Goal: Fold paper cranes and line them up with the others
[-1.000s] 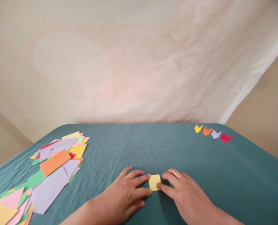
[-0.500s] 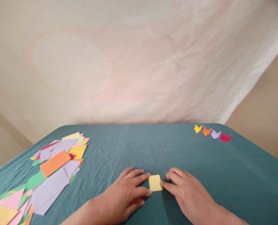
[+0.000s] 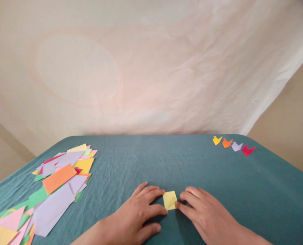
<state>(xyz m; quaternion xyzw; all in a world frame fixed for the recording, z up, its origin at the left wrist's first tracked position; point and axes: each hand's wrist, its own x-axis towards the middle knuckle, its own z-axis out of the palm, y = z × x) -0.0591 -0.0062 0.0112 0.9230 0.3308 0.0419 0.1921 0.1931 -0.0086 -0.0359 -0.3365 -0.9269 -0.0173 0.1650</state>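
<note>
A small folded yellow paper square (image 3: 170, 199) lies on the teal tablecloth (image 3: 217, 183) near the front edge. My left hand (image 3: 138, 212) rests flat beside it on the left, fingers stretched out, fingertips touching its left side. On the paper's right, my right hand (image 3: 204, 212) lies with fingers extended, the index fingertip pressing the lower right corner. Neither hand grips the paper.
A loose heap of coloured paper sheets (image 3: 51, 183) covers the table's left side. Several small folded paper figures (image 3: 233, 145), yellow, orange, lilac and red, stand in a row at the far right corner. A cream cloth backdrop (image 3: 141, 68) hangs behind the table.
Both hands have shifted slightly toward me and to the right. The yellow square has turned a little, its lower edge now showing a point.
</note>
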